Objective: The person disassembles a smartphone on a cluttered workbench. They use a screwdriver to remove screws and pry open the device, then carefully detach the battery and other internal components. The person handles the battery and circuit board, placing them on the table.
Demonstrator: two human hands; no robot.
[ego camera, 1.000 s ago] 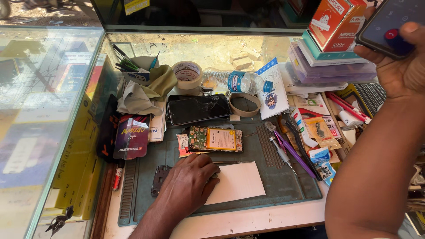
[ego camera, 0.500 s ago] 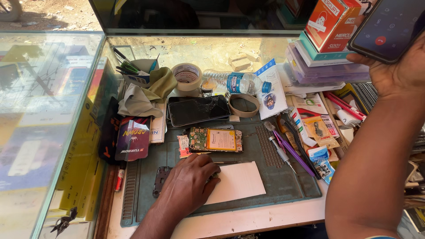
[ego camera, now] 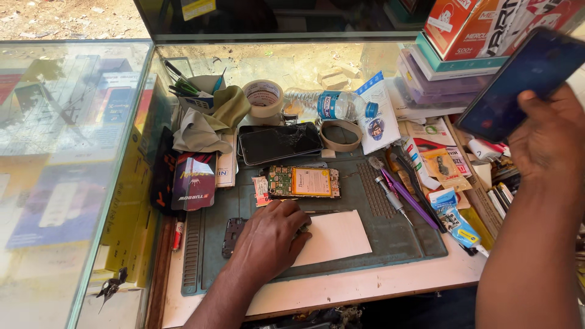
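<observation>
Setting: phone repair stall | Evidence: opened phone [ego camera: 303,182] with exposed board on grey work mat [ego camera: 390,234]; cracked handset [ego camera: 279,142] at mat's far edge; glass display counter [ego camera: 67,152] left; stacked boxes [ego camera: 463,42] far-right corner.

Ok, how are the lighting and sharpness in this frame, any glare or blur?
Head view: bright daylight; reflections wash over the glass counter at left; green work mat and opened phone sharp; raised phone in right hand slightly soft; edges bowed by wide lens.

Grey-green mat [ego camera: 390,228], white card [ego camera: 335,236]
</observation>
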